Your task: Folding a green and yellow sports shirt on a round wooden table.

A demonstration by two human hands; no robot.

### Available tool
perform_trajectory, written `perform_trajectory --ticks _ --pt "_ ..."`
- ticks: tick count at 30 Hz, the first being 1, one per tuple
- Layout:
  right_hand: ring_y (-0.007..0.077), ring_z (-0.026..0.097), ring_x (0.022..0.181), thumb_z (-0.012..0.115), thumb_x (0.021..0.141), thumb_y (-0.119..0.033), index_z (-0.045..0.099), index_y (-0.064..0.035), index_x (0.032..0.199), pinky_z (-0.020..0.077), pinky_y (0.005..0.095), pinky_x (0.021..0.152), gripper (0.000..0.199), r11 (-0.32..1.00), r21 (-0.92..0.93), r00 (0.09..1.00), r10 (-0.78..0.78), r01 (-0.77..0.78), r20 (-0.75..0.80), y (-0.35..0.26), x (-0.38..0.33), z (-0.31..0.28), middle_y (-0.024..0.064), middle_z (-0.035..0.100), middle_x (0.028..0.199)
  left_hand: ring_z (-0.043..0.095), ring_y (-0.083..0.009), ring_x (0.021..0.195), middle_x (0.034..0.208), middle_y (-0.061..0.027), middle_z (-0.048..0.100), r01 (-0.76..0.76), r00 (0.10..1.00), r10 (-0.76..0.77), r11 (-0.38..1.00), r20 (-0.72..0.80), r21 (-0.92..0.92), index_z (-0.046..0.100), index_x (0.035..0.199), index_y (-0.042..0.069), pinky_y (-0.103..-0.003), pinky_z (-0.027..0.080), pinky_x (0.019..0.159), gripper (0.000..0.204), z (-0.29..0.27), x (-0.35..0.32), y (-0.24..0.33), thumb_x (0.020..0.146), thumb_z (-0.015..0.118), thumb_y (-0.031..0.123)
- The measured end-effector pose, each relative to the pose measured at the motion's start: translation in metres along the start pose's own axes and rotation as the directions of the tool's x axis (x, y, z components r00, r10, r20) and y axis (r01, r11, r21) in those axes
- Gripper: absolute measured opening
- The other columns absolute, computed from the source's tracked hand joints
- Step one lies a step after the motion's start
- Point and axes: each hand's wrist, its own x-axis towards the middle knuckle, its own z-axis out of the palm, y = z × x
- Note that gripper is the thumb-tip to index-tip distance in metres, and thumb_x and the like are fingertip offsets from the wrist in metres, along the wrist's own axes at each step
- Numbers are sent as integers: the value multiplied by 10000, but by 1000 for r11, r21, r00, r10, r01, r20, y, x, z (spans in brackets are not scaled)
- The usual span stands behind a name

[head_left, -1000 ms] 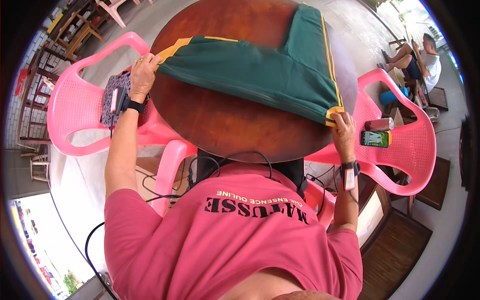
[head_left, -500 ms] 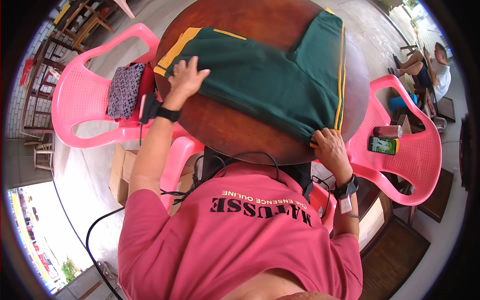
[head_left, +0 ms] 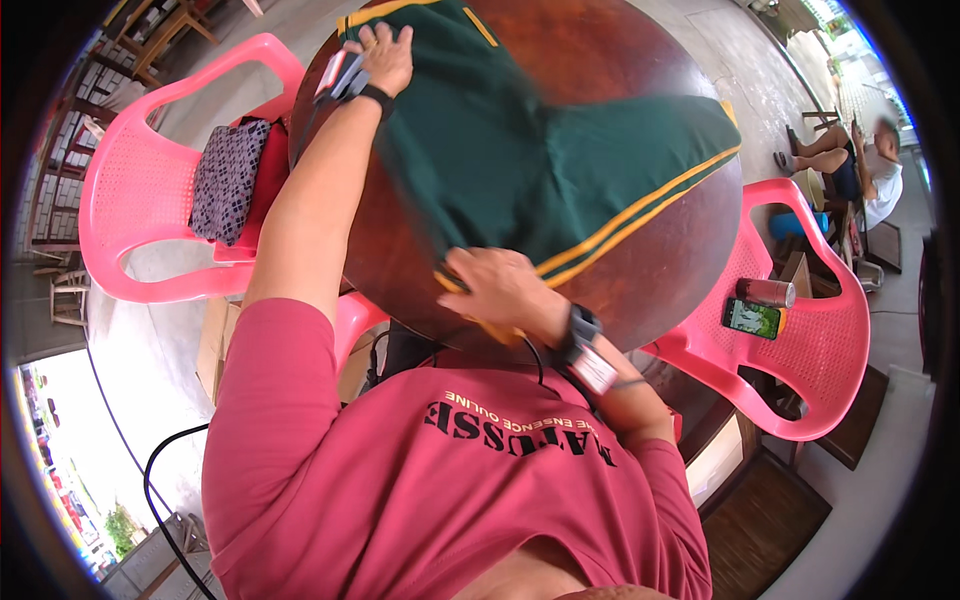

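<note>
A pair of dark green trousers [head_left: 470, 150] with yellow stripes and yellow edging lies spread on a round brown wooden table [head_left: 700, 225]. My left hand [head_left: 387, 60] reaches to the far left end, by the yellow edge, with its fingers spread on the cloth. Over the near end of the trousers is my right hand [head_left: 505, 290], palm down and somewhat blurred. Its fingers look stretched out across the fabric, and yellow edging shows on either side of it. The cloth under the right palm is hidden.
A pink plastic chair [head_left: 140, 180] on the left holds folded patterned cloth [head_left: 228, 180]. Another pink chair [head_left: 835, 350] at right bears a phone [head_left: 752, 318] and a can [head_left: 765, 292]. A person [head_left: 880, 165] sits farther right. A black cable [head_left: 160, 460] hangs at lower left.
The trousers have turned on the table: the left end went farther away, the striped side swung toward me. My left hand moved farther out; my right hand moved left from the corner it pinched.
</note>
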Motion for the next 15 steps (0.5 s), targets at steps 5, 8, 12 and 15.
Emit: perform_trajectory --ticks 5,8,12,15 --pt "319 589 902 663 784 -273 579 -26 965 487 399 798 318 874 337 936 -323 352 -139 -8 56 5 131 592 931 436 -305 1215 1237 -83 496 -74 995 88 962 40 -264 517 1243 163 -570 363 939 433 -26 23 75 863 562 366" --pt "306 577 888 679 744 -145 609 -43 985 480 409 791 271 866 224 871 -365 448 -329 26 60 -21 120 599 905 336 -336 1303 1349 -117 418 109 979 -34 921 202 -373 452 1348 187 -582 290 993 585 -27 9 94 883 496 539" --pt "325 597 952 739 659 -60 627 -64 1030 499 399 807 387 971 -222 764 -212 92 -609 104 32 -87 127 624 1011 331 -330 1300 1370 -115 402 112 994 -107 937 34 -329 407 1392 214 -599 274 986 641 -10 -7 100 873 484 583" --pt "341 361 1323 611 873 -386 494 -227 1339 293 555 1037 505 841 -369 816 139 -396 -560 175 -9 -101 96 432 1408 319 -327 1318 1415 -115 378 92 994 -65 936 89 -340 387 1410 219 -587 271 987 672 -15 -4 100 870 460 613"
